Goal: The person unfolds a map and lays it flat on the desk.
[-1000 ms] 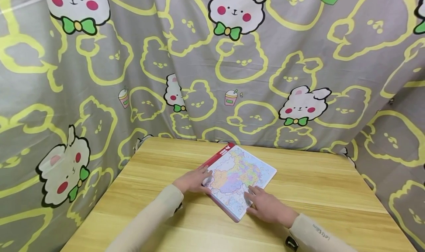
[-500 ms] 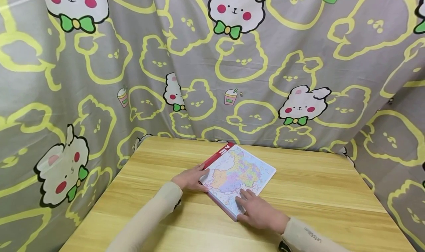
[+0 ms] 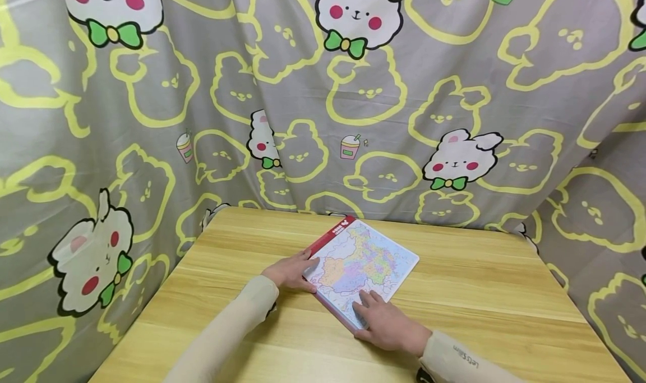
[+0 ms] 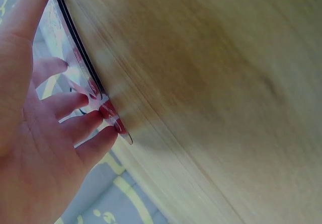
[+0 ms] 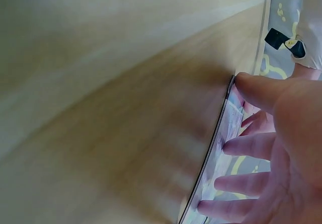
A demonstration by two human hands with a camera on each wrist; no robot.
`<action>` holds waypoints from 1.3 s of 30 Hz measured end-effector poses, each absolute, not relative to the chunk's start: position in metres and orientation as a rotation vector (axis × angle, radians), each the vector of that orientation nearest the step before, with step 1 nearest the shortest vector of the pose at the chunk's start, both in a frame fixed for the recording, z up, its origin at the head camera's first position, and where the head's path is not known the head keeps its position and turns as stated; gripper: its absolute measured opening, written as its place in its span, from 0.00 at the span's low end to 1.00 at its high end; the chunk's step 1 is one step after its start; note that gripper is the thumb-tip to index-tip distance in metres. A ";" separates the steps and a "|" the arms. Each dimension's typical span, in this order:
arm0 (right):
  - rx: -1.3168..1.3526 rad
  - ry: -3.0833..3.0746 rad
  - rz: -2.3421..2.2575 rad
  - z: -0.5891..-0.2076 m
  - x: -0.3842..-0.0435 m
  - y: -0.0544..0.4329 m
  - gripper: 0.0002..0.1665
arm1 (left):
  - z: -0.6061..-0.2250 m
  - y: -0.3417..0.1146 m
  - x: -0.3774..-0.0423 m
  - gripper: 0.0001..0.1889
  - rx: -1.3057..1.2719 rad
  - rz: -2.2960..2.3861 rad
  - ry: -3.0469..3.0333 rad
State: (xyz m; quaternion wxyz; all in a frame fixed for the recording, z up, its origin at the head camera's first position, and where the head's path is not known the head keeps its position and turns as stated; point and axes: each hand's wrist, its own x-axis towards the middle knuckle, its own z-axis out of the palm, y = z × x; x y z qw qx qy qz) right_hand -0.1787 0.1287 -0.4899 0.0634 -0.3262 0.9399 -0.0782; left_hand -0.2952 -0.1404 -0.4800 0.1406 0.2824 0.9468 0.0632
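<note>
A flat rectangular board [image 3: 348, 259] printed with a colourful map lies askew on the wooden table, a red strip [image 3: 330, 234] along its far left side. My left hand [image 3: 290, 272] rests around its left corner, fingertips at the red strip and thumb at the near edge. In the left wrist view the fingers [image 4: 98, 146] are extended against the red corner, beside a dark edge of the board. Over the near corner lies my right hand [image 3: 388, 322], fingers spread on the map and thumb at the edge. The right wrist view shows its fingers [image 5: 246, 183] straight along the board's side.
The wooden table [image 3: 479, 282] extends on all sides of the board. Behind and beside it hangs a grey curtain [image 3: 303, 91] with yellow outlines and cartoon rabbits. A dark strap piece [image 5: 276, 39] sits at the left sleeve in the right wrist view.
My right hand has slid left and nearer along the board's edge to its near corner. The board has shifted slightly left, and my left hand has stayed at its left corner.
</note>
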 end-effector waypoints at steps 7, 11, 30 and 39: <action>-0.981 2.854 -0.223 -0.492 -0.179 0.128 0.38 | -0.482 -0.140 -0.297 0.47 0.823 0.165 2.723; -0.972 2.856 -0.230 -0.491 -0.178 0.126 0.40 | -0.482 -0.140 -0.297 0.47 0.830 0.152 2.725; -0.955 2.839 -0.222 -0.489 -0.178 0.128 0.39 | -0.479 -0.138 -0.291 0.48 0.838 0.047 2.705; -0.960 2.858 -0.212 -0.491 -0.178 0.133 0.37 | -0.478 -0.137 -0.281 0.47 0.872 0.029 2.705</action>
